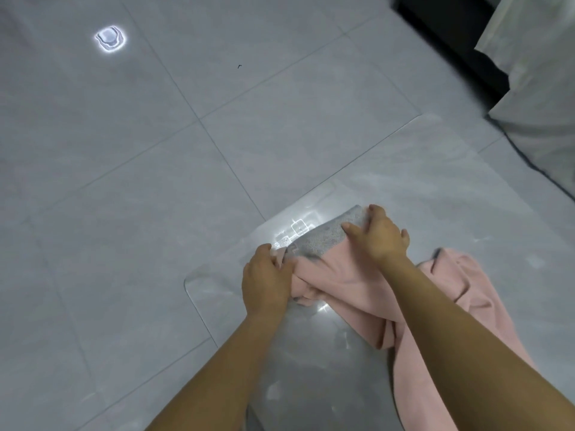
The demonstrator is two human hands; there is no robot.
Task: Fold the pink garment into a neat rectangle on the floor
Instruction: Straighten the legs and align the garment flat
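The pink garment (pixel 441 293) lies crumpled on a clear plastic mat (pixel 404 169) on the grey tiled floor, trailing toward the lower right under my right forearm. Its far end has a grey patterned band (pixel 323 239). My left hand (pixel 267 279) grips the near-left corner of that band, fingers closed on the cloth. At the band's far-right corner, my right hand (pixel 378 233) pinches the fabric. The band is stretched between both hands.
Grey floor tiles (pixel 124 181) spread to the left and far side, with a bright lamp reflection (pixel 110 37). A white cloth or bedsheet (pixel 535 88) hangs at the upper right beside a dark gap (pixel 451 32).
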